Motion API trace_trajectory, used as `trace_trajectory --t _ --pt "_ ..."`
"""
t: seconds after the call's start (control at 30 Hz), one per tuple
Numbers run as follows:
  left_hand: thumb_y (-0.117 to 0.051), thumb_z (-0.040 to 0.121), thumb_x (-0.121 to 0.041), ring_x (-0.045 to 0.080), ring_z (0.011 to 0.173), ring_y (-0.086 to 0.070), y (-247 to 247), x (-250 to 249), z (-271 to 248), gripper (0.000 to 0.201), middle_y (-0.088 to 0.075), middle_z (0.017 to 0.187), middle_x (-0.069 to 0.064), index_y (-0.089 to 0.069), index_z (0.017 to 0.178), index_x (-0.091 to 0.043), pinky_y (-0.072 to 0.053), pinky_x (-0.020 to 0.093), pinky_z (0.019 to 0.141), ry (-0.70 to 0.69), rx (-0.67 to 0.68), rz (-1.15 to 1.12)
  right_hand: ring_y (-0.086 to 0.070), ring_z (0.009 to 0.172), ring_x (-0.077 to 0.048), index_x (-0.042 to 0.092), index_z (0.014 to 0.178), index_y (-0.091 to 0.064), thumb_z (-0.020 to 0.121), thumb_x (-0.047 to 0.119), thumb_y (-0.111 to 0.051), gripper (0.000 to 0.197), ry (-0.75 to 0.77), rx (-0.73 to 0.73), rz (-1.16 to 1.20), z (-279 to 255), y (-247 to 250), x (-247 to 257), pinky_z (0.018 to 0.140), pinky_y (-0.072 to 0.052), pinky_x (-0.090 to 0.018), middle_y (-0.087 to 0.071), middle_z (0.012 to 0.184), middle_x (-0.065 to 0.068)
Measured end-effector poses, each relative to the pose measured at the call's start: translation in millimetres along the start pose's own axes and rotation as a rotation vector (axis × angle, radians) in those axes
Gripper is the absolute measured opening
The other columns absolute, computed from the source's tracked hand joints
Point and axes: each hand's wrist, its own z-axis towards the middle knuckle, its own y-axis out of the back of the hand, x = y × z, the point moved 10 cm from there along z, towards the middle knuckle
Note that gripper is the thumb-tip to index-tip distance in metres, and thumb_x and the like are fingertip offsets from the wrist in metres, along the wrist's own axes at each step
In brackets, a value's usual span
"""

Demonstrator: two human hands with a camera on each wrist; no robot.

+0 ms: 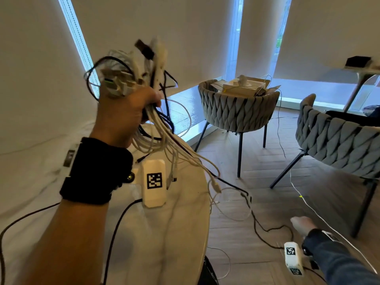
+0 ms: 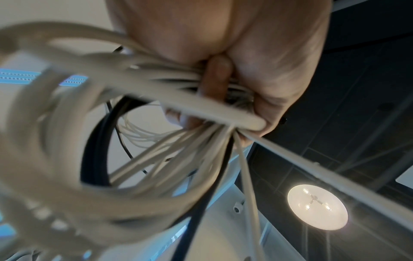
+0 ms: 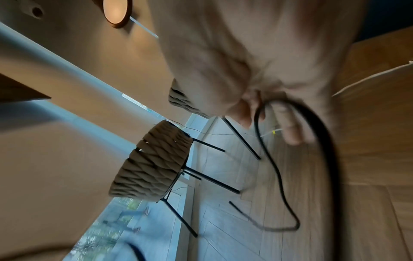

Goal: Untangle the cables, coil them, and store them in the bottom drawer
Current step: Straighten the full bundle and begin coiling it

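Round white marble table sits under your raised left arm, two woven grey chairs beyond it on the wood floor. Your left hand is fisted tight round the tangled bundle of white and black cables, held above the table, strands trailing down to the floor. Your right hand, low near the floor, has fingers curled round one black cable

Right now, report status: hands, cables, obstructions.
Left hand raised, gripping tangled bundle. Right hand low, black cable looped over fingers. Strands trail over table edge to floor. Chairs close by.
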Motion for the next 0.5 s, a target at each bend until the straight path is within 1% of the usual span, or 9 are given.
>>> trace_trajectory --t 0.1,0.17,0.2,0.27,0.33,0.37,0.4,0.43,0.5 --pt "-0.079 0.071 -0.016 0.007 0.05 -0.054 -47.2 -4.8 -20.0 0.019 -0.059 0.052 -0.007 -0.067 0.064 -0.004 -0.046 0.024 0.054 -0.053 0.29 0.151 -0.049 0.122 -0.039 -0.012 0.123 -0.056 0.099 0.011 -0.047 0.035 0.062 -0.022 0.107 -19.2 15.0 27.9 0.094 -0.039 -0.036 -0.054 0.131 -0.027" --pt "-0.076 0.08 -0.027 0.001 0.048 -0.045 -71.7 -5.6 -32.8 0.038 -0.052 0.052 -0.007 -0.065 0.075 0.009 -0.038 0.016 0.05 -0.115 0.451 0.261 -0.052 0.113 -0.037 -0.006 0.117 -0.06 0.096 0.011 -0.052 0.028 0.127 -0.017 0.263 -32.8 26.1 49.1 0.092 -0.042 -0.042 -0.057 0.123 -0.021" --pt "-0.072 0.081 -0.035 0.003 0.049 -0.041 -76.8 -3.5 -33.9 0.047 -0.051 0.055 0.002 -0.064 0.079 0.011 -0.035 0.016 0.049 -0.125 0.466 0.259 -0.052 0.105 -0.033 -0.003 0.115 -0.06 0.096 0.012 -0.053 0.025 0.158 -0.005 0.341 -36.4 31.9 57.6 0.088 -0.043 -0.044 -0.057 0.116 -0.018" --pt "-0.072 0.078 -0.048 0.011 0.052 -0.038 -74.4 5.2 -29.0 0.056 -0.052 0.063 0.021 -0.065 0.084 0.007 -0.032 0.023 0.048 -0.048 0.397 0.15 -0.053 0.088 -0.029 0.0 0.108 -0.062 0.095 0.015 -0.056 0.02 0.234 0.014 0.377 -50.1 46.1 80.4 0.078 -0.049 -0.043 -0.057 0.098 -0.015" --pt "-0.074 0.073 -0.052 0.015 0.053 -0.043 -64.8 12.8 -21.6 0.044 -0.06 0.069 0.018 -0.071 0.079 -0.009 -0.032 0.025 0.047 0.021 0.254 0.034 -0.052 0.067 -0.022 0.006 0.096 -0.065 0.093 0.013 -0.06 0.01 0.304 -0.01 0.425 -68.1 72.6 104.5 0.057 -0.046 -0.032 -0.057 0.078 -0.012" --pt "-0.073 0.071 -0.052 0.016 0.057 -0.051 -59.4 16.3 -18.1 0.034 -0.067 0.071 0.011 -0.074 0.074 -0.018 -0.033 0.024 0.046 0.045 0.184 -0.011 -0.049 0.061 -0.019 0.007 0.094 -0.066 0.092 0.011 -0.06 0.008 0.342 -0.028 0.473 -78.9 86.8 118.0 0.05 -0.041 -0.027 -0.056 0.072 -0.01" --pt "-0.073 0.073 -0.05 0.016 0.061 -0.056 -54.8 18.8 -15.6 0.026 -0.069 0.07 0.004 -0.073 0.068 -0.025 -0.034 0.023 0.045 0.064 0.128 -0.054 -0.048 0.059 -0.018 0.005 0.096 -0.066 0.092 0.01 -0.06 0.009 0.393 -0.044 0.527 -89.8 100.9 132.6 0.048 -0.039 -0.025 -0.056 0.071 -0.01" --pt "-0.073 0.078 -0.045 0.015 0.058 -0.055 -51.4 20.3 -14.5 0.026 -0.066 0.064 -0.001 -0.07 0.063 -0.025 -0.034 0.022 0.045 0.079 0.083 -0.089 -0.049 0.061 -0.017 0.002 0.099 -0.066 0.092 0.008 -0.059 0.011 0.432 -0.046 0.58 -100.6 112.6 145.8 0.048 -0.04 -0.024 -0.057 0.075 -0.012" --pt "-0.069 0.086 -0.035 0.011 0.048 -0.042 -49.0 28.0 -14.1 0.03 -0.051 0.052 -0.005 -0.06 0.061 -0.02 -0.032 0.02 0.045 0.115 0.03 -0.141 -0.057 0.073 -0.018 0.003 0.103 -0.065 0.095 0.008 -0.056 0.013 0.544 -0.08 0.67 -132.5 133.4 174.9 0.058 -0.046 -0.024 -0.062 0.088 -0.013"
